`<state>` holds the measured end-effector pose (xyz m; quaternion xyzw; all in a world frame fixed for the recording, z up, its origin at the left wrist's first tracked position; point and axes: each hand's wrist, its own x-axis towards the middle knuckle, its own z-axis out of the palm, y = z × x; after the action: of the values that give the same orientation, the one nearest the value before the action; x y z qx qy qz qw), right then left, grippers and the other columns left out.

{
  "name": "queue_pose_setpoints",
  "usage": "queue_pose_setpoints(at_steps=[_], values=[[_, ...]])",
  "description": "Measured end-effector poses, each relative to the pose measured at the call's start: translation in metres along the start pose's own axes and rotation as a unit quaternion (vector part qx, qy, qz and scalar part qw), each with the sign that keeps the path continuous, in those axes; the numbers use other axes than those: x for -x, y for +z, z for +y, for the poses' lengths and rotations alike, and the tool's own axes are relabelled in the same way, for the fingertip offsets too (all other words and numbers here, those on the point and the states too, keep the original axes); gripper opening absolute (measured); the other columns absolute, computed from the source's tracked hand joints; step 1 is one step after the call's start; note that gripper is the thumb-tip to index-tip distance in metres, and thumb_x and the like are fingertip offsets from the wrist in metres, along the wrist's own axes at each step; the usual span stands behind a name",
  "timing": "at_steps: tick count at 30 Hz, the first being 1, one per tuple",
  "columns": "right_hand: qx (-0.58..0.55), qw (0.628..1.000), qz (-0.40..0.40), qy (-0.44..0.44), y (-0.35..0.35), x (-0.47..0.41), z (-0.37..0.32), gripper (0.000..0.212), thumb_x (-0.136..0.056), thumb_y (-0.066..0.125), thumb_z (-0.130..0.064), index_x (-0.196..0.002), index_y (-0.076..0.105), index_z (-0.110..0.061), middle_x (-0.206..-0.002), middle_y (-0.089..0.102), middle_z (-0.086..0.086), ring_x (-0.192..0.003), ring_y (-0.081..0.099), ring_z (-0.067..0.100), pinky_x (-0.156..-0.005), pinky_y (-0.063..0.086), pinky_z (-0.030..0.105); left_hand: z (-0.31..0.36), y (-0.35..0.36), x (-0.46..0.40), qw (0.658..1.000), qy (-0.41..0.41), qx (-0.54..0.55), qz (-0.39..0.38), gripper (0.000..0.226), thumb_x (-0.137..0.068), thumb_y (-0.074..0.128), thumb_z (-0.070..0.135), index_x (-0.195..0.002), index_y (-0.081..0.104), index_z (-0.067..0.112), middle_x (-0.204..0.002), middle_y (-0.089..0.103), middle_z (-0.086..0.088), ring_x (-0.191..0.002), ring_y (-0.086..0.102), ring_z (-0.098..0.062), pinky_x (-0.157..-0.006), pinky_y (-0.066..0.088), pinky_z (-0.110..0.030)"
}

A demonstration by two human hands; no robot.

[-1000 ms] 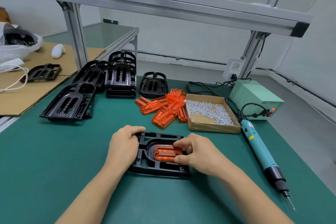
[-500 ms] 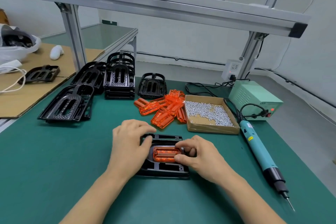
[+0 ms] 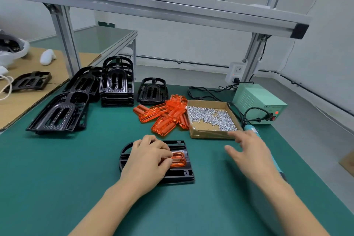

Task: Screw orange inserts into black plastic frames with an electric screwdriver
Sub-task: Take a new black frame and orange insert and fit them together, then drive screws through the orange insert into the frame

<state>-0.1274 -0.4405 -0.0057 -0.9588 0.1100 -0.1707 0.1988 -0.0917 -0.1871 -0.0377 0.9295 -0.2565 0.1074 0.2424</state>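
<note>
1. Far on the left, spare frames (image 3: 57, 115) are sitting in piles on the green mat (image 3: 57, 178). Nobody is touching them.
2. The left hand (image 3: 148, 156) is resting on the frame (image 3: 180, 175) near the front of the mat. Its fingers are pressing down on the insert (image 3: 179, 159), which is sitting in the hole in the middle of the frame.
3. Behind that, more inserts (image 3: 164, 116) are lying in a heap.
4. Just right of the heap, a box (image 3: 209, 134) is holding lots of small screws (image 3: 210, 117).
5. The right hand (image 3: 251, 151) is hanging in the air near the front of the box. Its fingers are spread apart and holding nothing.
6. The screwdriver (image 3: 251, 129) is lying at the right side, partly hidden behind that hand.
7. The step looks like this: the insert is in place, but no screw can be seen in it.
8. Next, the right hand probably needs to pick one screw or grab the screwdriver. The left hand should be keeping the insert from sliding.
</note>
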Motion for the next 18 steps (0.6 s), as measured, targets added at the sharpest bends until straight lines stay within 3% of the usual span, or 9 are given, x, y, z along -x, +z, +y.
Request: queue_pose_setpoints(at_steps=[3, 8, 11, 14, 18], values=[[0.109, 0.992, -0.013, 0.063, -0.011, -0.006, 0.018, 0.049, -0.09, 0.063, -0.031, -0.136, 0.05, -0.023, -0.119, 0.047, 0.006, -0.116, 0.044, 0.025, -0.089, 0.04, 0.034, 0.003, 0.002, -0.001, 1.0, 0.009, -0.007, 0.0, 0.027, -0.096, 0.045, 0.039, -0.105, 0.07, 0.035, -0.108, 0.051, 0.03, -0.115, 0.028, -0.005, -0.093, 0.014, -0.021], [0.263, 0.954, -0.058, 0.13, -0.016, -0.009, 0.034, 0.061, -0.089, 0.056, -0.051, -0.138, 0.04, -0.018, -0.132, 0.044, 0.008, -0.122, 0.041, 0.027, -0.093, 0.041, 0.034, 0.0, 0.004, -0.001, 1.0, 0.012, -0.005, 0.003, 0.027, -0.096, 0.045, 0.038, -0.106, 0.07, 0.037, -0.106, 0.049, 0.032, -0.113, 0.028, -0.003, -0.094, 0.015, -0.021], [0.258, 0.949, -0.078, 0.165, -0.015, -0.01, 0.04, 0.062, -0.088, 0.056, -0.055, -0.133, 0.041, -0.017, -0.13, 0.044, 0.008, -0.12, 0.045, 0.027, -0.088, 0.043, 0.035, -0.001, 0.004, -0.001, 1.0, 0.011, -0.005, 0.004, 0.026, -0.096, 0.046, 0.038, -0.105, 0.07, 0.037, -0.105, 0.048, 0.033, -0.111, 0.027, -0.002, -0.095, 0.016, -0.022], [0.224, 0.949, -0.1, 0.2, -0.017, -0.011, 0.046, 0.056, -0.088, 0.056, -0.056, -0.127, 0.045, -0.017, -0.122, 0.046, 0.007, -0.108, 0.054, 0.027, -0.072, 0.043, 0.032, -0.001, 0.004, -0.001, 1.0, 0.012, -0.006, 0.006, 0.025, -0.096, 0.047, 0.038, -0.106, 0.07, 0.037, -0.104, 0.047, 0.033, -0.109, 0.026, -0.001, -0.095, 0.017, -0.022], [0.178, 0.948, -0.126, 0.234, -0.024, -0.014, 0.053, 0.039, -0.087, 0.056, -0.051, -0.107, 0.05, -0.018, -0.094, 0.056, 0.001, -0.087, 0.058, 0.024, -0.06, 0.038, 0.028, 0.0, 0.004, 0.0, 1.0, 0.011, -0.005, 0.011, 0.026, -0.096, 0.047, 0.038, -0.107, 0.07, 0.037, -0.105, 0.049, 0.032, -0.111, 0.028, -0.001, -0.095, 0.017, -0.022]])
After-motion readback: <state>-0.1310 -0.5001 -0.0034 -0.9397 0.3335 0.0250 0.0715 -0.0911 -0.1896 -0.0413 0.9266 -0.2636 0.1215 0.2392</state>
